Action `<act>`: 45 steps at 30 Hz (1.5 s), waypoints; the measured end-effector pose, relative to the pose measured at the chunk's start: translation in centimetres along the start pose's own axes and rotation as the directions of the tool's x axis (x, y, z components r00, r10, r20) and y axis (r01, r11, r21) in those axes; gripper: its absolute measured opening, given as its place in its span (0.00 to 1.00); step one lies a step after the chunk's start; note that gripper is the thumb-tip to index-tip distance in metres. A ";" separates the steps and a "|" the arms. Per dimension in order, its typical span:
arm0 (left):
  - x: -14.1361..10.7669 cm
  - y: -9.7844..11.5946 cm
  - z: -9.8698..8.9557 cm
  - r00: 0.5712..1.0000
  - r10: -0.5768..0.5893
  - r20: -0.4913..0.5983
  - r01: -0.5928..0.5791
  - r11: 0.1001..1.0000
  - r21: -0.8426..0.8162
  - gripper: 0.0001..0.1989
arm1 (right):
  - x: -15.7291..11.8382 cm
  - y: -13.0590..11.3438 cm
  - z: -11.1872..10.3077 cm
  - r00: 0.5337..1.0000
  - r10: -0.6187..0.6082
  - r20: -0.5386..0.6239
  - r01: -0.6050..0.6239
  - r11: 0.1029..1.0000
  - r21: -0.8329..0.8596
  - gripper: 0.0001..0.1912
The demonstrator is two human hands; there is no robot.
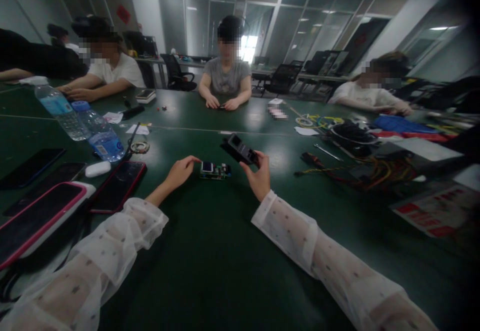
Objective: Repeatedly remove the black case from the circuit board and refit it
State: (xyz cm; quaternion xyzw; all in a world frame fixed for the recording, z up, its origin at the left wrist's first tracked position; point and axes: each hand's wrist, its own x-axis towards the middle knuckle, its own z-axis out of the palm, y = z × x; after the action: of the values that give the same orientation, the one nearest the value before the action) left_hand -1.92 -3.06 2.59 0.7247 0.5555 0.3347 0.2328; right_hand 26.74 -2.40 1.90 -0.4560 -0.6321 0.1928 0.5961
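Observation:
A small green circuit board (pixel 215 170) with a little screen on its left part lies on the dark green table. My left hand (pixel 181 172) is just left of it, the index finger reaching to the board's left edge and the other fingers curled; nothing shows in this hand. To the right, my right hand (pixel 258 173) grips a dark grey casing (pixel 240 148) by its lower right end, between thumb and fingers. The casing is tilted, held behind and to the right of the board, with a rectangular window near its upper left end.
Phones (pixel 119 187), a white case (pixel 98 169) and two water bottles (pixel 98 131) crowd the left of the green table (pixel 210 271). Cables (pixel 375 171), a metal tool (pixel 328 152) and a metal box (pixel 431 153) lie at the right. Several people sit around the far side.

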 end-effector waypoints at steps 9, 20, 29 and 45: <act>0.0 0.0 0.0 1.000 -0.009 0.003 0.009 1.000 0.001 0.18 | 2.0 4.0 -2.2 0.992 0.044 -0.117 -0.068 0.975 -0.211 0.27; 0.0 0.2 0.0 1.000 -0.012 -0.005 0.012 1.000 0.027 0.18 | 1.5 5.7 -2.0 0.991 0.121 -0.063 -0.137 0.868 -0.477 0.31; 0.1 -0.1 0.1 1.000 -0.003 -0.003 0.003 1.000 0.019 0.17 | 1.4 5.1 -2.0 0.991 0.111 -0.074 -0.134 0.860 -0.492 0.38; 0.0 0.2 0.1 1.000 -0.007 -0.001 0.007 0.998 0.067 0.17 | 1.8 6.5 -2.2 0.997 0.076 0.026 -0.057 0.898 -0.435 0.33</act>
State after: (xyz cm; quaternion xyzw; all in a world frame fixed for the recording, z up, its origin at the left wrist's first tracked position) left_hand -1.73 -3.06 2.67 0.7299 0.5692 0.3153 0.2093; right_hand 31.22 1.69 -1.73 -0.5945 -0.6556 0.0770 0.4591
